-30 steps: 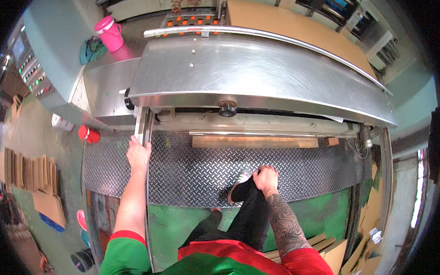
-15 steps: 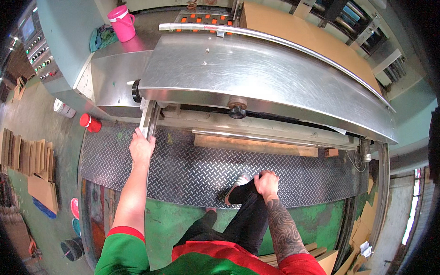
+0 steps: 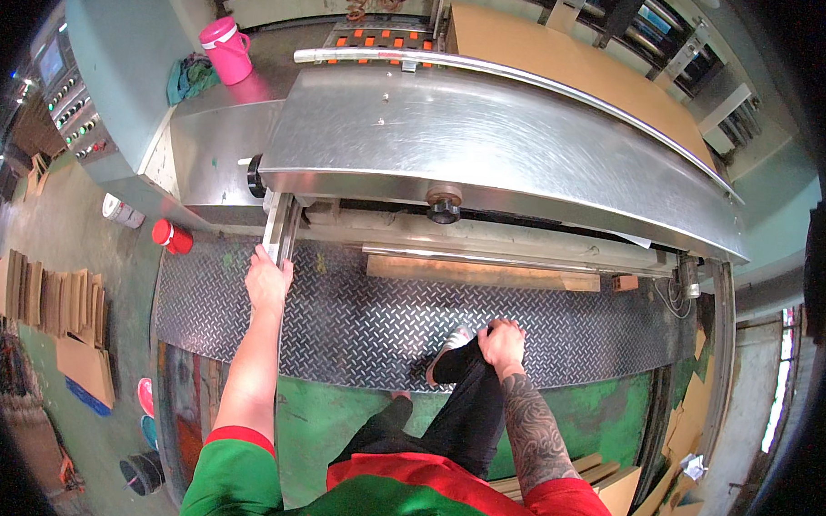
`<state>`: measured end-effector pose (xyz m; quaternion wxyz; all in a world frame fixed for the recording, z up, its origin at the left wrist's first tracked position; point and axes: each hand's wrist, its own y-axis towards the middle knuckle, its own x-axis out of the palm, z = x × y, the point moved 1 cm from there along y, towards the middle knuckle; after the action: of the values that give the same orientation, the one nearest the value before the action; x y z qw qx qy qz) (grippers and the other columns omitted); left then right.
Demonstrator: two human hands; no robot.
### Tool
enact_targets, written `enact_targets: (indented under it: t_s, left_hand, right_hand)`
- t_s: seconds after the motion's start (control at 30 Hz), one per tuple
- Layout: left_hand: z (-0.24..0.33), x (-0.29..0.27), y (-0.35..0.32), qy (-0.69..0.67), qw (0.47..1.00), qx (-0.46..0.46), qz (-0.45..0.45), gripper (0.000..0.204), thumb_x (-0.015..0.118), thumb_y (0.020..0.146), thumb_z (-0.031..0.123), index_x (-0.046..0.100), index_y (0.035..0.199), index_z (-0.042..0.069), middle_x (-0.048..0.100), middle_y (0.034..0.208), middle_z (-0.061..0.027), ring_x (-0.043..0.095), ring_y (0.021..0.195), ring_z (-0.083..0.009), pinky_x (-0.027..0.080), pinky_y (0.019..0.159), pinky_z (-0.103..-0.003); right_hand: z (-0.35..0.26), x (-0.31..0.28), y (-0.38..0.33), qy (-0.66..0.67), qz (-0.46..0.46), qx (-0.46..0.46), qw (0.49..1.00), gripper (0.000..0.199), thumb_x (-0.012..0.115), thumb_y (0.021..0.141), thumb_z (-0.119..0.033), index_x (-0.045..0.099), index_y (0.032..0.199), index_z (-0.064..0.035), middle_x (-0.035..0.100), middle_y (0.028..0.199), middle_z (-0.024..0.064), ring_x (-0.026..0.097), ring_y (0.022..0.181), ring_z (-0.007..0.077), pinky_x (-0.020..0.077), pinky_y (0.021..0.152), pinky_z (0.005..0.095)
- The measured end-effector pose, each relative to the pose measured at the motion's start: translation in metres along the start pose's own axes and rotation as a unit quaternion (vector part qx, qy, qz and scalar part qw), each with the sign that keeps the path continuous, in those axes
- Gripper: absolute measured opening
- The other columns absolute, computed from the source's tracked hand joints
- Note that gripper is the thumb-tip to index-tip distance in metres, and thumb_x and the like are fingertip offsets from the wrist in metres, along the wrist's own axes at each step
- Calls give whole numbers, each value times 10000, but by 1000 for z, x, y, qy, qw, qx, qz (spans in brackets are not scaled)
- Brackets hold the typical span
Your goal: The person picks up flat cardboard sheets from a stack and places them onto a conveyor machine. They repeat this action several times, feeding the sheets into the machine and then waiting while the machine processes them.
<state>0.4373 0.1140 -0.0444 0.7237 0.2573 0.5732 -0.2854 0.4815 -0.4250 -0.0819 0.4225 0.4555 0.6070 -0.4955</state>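
My left hand (image 3: 268,278) is closed round a narrow metal rail (image 3: 280,226) that runs out from under the left end of a brushed-steel machine panel (image 3: 490,129). My right hand (image 3: 501,341) lies over my raised right knee, its fingers curled together on the black trousers (image 3: 467,415); no tool shows in it. One foot (image 3: 449,352) stands on the dark tread-plate step (image 3: 356,320) in front of the machine. On the panel's front edge sits a black knob (image 3: 444,207), and another black knob (image 3: 256,175) is at its left end, beyond my left hand.
Brown cardboard sheets (image 3: 565,68) lie behind the panel. To the left are a control panel (image 3: 75,110), a pink jug (image 3: 226,51), a red jug (image 3: 172,237) and cardboard stacks (image 3: 52,295). A metal post (image 3: 721,351) and loose cardboard (image 3: 685,422) stand at the right.
The view has shifted very slightly. Both hands keep their places, the left on the rail and the right on the knee.
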Motion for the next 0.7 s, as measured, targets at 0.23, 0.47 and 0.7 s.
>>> enact_targets:
  t_s: [0.23,0.47,0.7]
  left_hand:
    - [-1,1,1,13,1000,14,8,711,765,953,433,511,1449,-10,709,1189,-256,748,1033,-450,614,910,-539]
    - [-2,4,0,14,999,15,27,687,774,943,436,517,1414,6,712,1175,-249,755,1016,-447,622,889,-540]
    - [-2,4,-1,20,999,22,39,659,780,930,437,512,1364,19,714,1150,-245,759,1002,-444,628,873,-539]
  right_hand:
    - [-1,-4,-1,16,-18,10,1000,408,648,949,-415,829,1077,-73,789,1199,138,688,1247,370,504,1089,558]
    - [5,-1,-3,18,-6,13,1000,419,669,946,-419,822,1050,-44,786,1198,160,691,1240,380,502,1095,552]
    - [6,-5,-5,10,-37,26,999,454,659,935,-436,834,1137,-69,786,1244,156,671,1285,380,488,1138,560]
